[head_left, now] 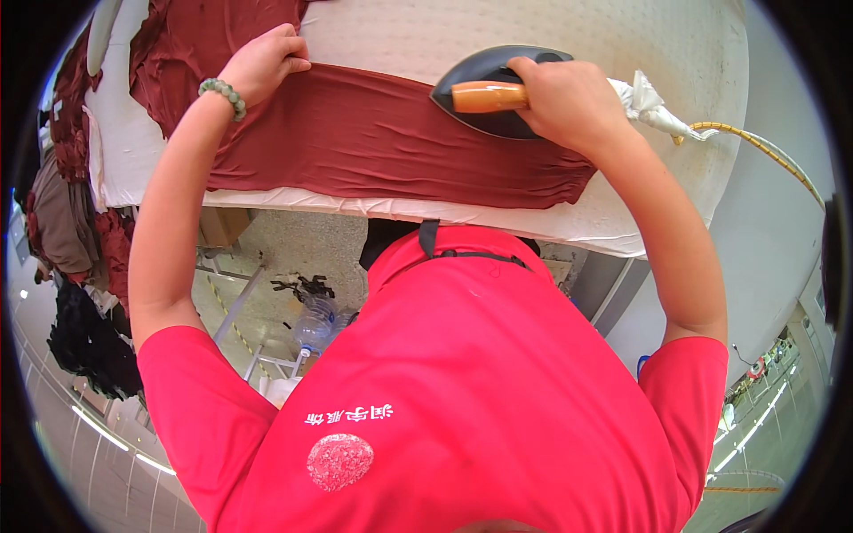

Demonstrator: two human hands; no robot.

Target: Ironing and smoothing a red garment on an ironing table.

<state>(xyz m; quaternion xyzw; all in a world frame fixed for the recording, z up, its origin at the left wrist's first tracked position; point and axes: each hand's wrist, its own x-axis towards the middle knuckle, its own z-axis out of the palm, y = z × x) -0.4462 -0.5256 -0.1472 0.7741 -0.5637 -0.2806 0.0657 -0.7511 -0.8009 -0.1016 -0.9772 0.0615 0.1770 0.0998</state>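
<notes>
Red cloth stretches between the left hand, which pinches its far edge, fingertips partly hidden, and the right hand, wrapped round the handle of an iron. The iron's underside is hidden; beyond the left hand, the cloth runs out of view.

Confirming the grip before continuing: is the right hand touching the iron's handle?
Touching. The head view shows it: the right hand closes around one end of the orange-brown handle, with no gap, leaving the other end bare.
</notes>
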